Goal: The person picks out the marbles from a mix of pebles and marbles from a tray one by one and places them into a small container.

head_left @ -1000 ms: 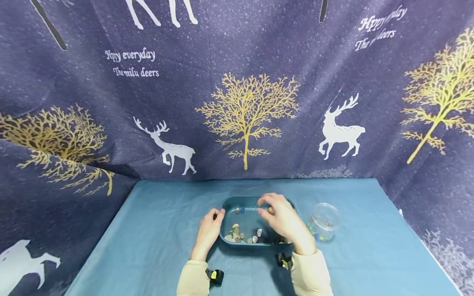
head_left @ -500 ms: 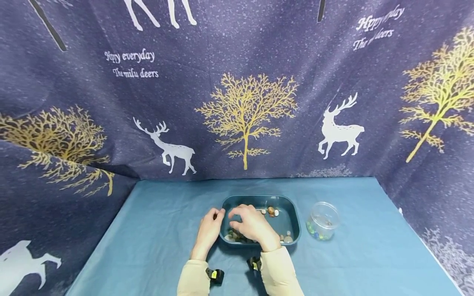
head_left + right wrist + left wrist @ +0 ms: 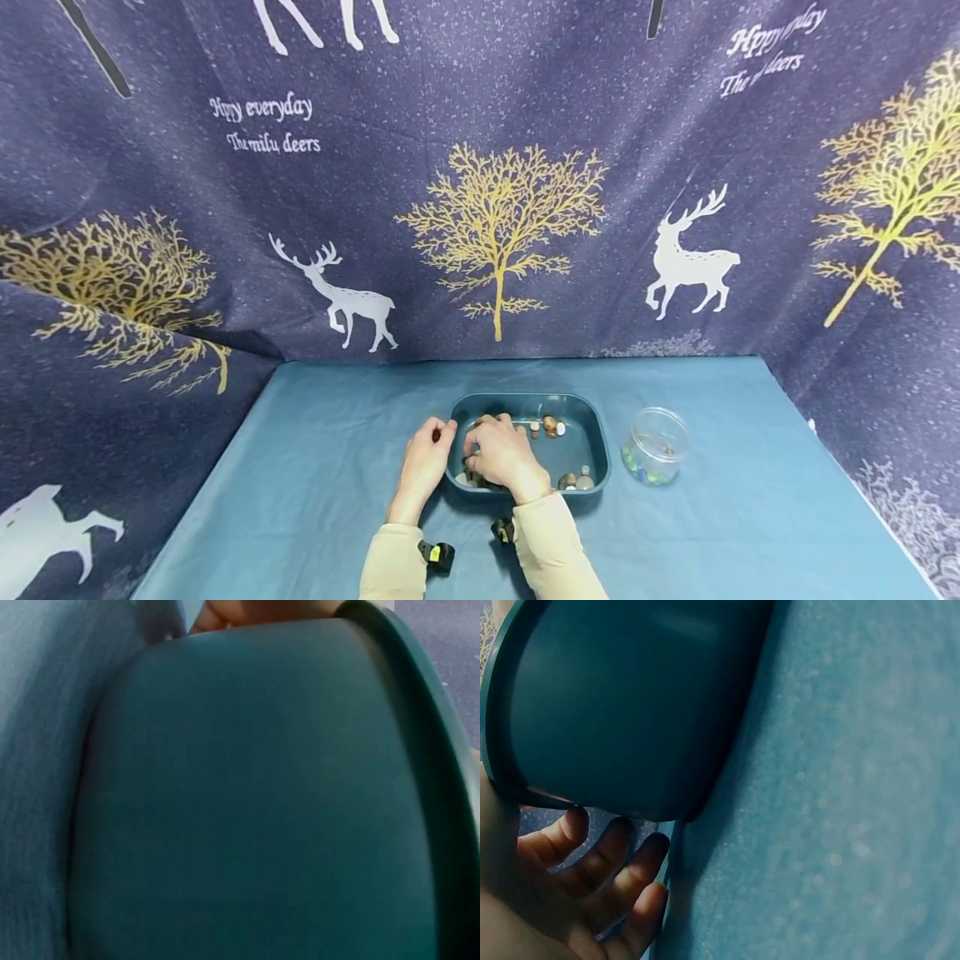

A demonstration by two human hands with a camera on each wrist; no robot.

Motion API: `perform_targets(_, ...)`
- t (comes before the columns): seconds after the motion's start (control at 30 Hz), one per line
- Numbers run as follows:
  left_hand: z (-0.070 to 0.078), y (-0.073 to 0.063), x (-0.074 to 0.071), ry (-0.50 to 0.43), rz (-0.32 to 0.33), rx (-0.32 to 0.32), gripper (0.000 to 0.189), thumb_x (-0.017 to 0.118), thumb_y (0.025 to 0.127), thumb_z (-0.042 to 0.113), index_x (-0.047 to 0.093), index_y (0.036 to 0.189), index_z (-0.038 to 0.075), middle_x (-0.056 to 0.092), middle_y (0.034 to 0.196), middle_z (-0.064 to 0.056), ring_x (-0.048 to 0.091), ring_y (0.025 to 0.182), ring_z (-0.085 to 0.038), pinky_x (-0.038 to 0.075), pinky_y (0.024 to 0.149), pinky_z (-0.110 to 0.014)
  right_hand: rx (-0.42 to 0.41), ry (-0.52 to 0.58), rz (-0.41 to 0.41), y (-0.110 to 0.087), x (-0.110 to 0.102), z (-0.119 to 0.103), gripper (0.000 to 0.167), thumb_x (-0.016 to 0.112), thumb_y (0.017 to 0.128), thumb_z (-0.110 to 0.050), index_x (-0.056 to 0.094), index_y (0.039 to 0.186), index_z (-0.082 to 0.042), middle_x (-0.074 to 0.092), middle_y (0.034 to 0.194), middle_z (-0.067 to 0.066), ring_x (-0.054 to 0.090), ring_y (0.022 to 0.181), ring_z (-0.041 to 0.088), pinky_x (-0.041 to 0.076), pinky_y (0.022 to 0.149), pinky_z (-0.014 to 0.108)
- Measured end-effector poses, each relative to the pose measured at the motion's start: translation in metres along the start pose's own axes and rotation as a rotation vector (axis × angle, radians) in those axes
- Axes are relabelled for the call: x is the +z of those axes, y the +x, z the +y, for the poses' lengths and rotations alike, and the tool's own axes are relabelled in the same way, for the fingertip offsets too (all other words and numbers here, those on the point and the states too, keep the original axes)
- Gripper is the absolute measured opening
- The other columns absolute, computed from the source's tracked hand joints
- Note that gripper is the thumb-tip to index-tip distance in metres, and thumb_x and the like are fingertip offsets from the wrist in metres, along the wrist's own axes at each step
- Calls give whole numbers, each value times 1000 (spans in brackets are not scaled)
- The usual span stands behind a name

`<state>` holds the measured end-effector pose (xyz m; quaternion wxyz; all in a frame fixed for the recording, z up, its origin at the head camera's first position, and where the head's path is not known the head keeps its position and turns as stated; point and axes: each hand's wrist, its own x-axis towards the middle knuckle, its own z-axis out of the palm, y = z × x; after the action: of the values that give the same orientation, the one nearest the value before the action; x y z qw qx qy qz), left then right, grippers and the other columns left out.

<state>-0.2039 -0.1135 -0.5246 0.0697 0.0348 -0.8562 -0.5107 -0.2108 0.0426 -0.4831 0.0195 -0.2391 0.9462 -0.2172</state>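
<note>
A dark teal oblong tray lies on the table with small stones in it. My left hand grips its left end at the rim. In the left wrist view, the fingers bend against the outside of the tray wall, and the thumb is hidden. My right hand reaches into the tray's left half, fingers pointing down among pebbles. I cannot tell whether they pinch one. A pale pebble shows beside that hand. The right wrist view is filled by the tray's outer wall.
Right of the tray stands a clear round jar with green, blue and yellow beads at its bottom. Brown and white stones lie at the tray's back, grey ones at its front right corner. A printed curtain hangs behind the table.
My right hand has moved from the tray's right half to its left half and lowered among the pebbles. The left hand stays at the left rim.
</note>
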Motion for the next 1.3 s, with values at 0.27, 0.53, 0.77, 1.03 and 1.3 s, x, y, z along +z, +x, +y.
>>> perform_targets(0.27, 1, -1, -2, -13, 14, 22, 29, 53, 102, 39, 55, 83, 17, 51, 73, -2, 46, 58, -20, 38, 58, -33, 28, -34, -28, 2, 5, 0, 8, 80, 82, -19, 74, 83, -25, 57, 133, 9, 47, 119, 36, 41, 82, 57)
perform_targets(0.53, 3, -2, -1, -2, 19, 36, 29, 54, 101, 39, 54, 83, 16, 50, 72, -2, 46, 58, -20, 37, 57, -32, 21, -61, -3, 1, 11, 0, 7, 81, 81, -21, 75, 80, -26, 57, 133, 9, 46, 120, 36, 40, 82, 57)
perform_targets(0.77, 8, -3, -1, 5, 18, 40, 27, 55, 101, 37, 55, 83, 17, 52, 72, 0, 47, 59, -19, 38, 60, -33, 67, -77, 12, -1, 12, 4, 7, 82, 80, -23, 75, 80, -25, 54, 136, 11, 43, 124, 37, 39, 84, 58)
perform_targets(1.03, 9, -2, -3, 18, 20, 44, 27, 56, 101, 36, 55, 82, 17, 51, 70, 0, 47, 58, -18, 37, 59, -32, -5, 43, 13, 0, 9, 7, 7, 79, 83, -18, 73, 81, -22, 51, 140, 13, 38, 130, 40, 37, 90, 63)
perform_targets(1.3, 5, -1, -4, 17, 17, 23, 26, 56, 101, 36, 56, 83, 17, 51, 72, -1, 48, 60, -19, 38, 60, -33, -88, 190, 100, -2, -7, 12, 13, 79, 84, -18, 67, 80, -21, 55, 133, 17, 42, 126, 42, 37, 93, 63)
